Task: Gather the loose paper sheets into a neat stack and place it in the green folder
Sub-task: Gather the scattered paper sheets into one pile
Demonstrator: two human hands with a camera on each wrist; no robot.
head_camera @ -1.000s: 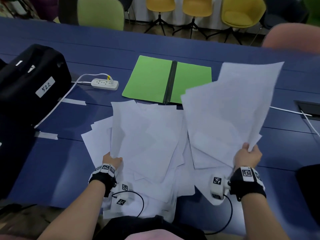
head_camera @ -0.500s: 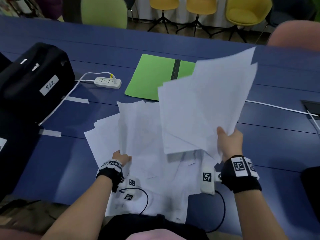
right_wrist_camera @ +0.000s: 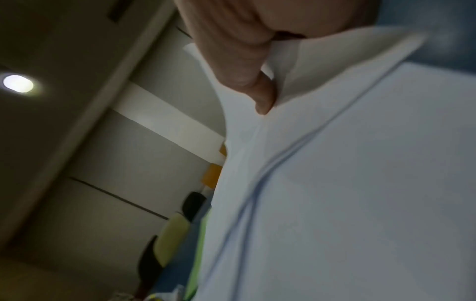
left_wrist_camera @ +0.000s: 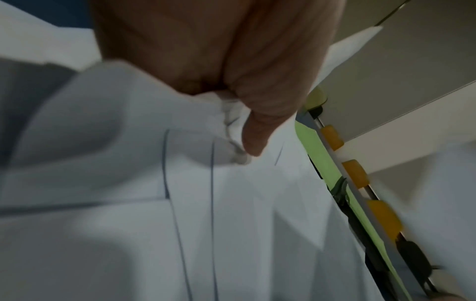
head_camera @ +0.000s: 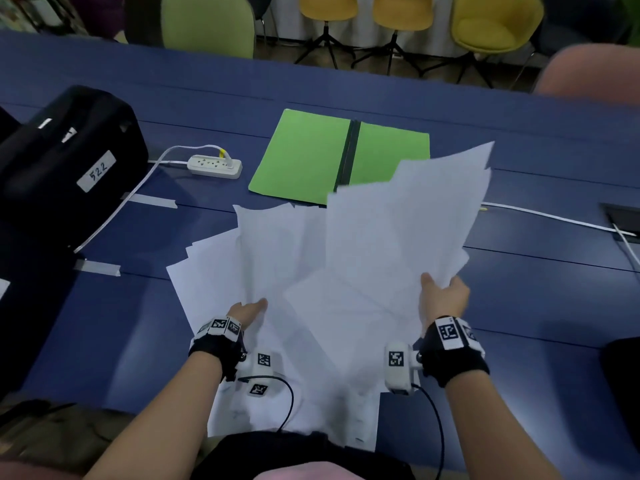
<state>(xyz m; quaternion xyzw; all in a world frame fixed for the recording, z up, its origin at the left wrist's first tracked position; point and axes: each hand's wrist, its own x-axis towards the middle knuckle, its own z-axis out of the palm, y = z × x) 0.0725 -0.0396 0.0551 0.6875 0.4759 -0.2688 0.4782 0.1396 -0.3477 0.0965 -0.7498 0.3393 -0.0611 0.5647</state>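
Observation:
A green folder (head_camera: 304, 157) lies open on the blue table (head_camera: 519, 306), black spine in the middle. Loose white paper sheets (head_camera: 263, 258) are spread in front of it. My right hand (head_camera: 441, 299) pinches a fanned bunch of sheets (head_camera: 408, 230) by their near right edge and holds them tilted above the pile, covering the folder's near right corner. My left hand (head_camera: 249, 310) grips the near edge of several sheets at the pile's left. In the left wrist view its thumb (left_wrist_camera: 257, 130) presses crumpled paper (left_wrist_camera: 231, 142). In the right wrist view the thumb (right_wrist_camera: 262, 97) clamps the sheets (right_wrist_camera: 360, 183).
A black bag (head_camera: 65, 157) with a white label sits at the left. A white power strip (head_camera: 214, 166) and its cable lie behind the pile. Another white cable (head_camera: 554, 218) runs to a table socket (head_camera: 623, 220) at the right. Chairs stand beyond the far edge.
My right hand has carried its bunch of sheets from the right side leftward over the pile and lowered it. My left hand has kept its hold on the pile's left edge.

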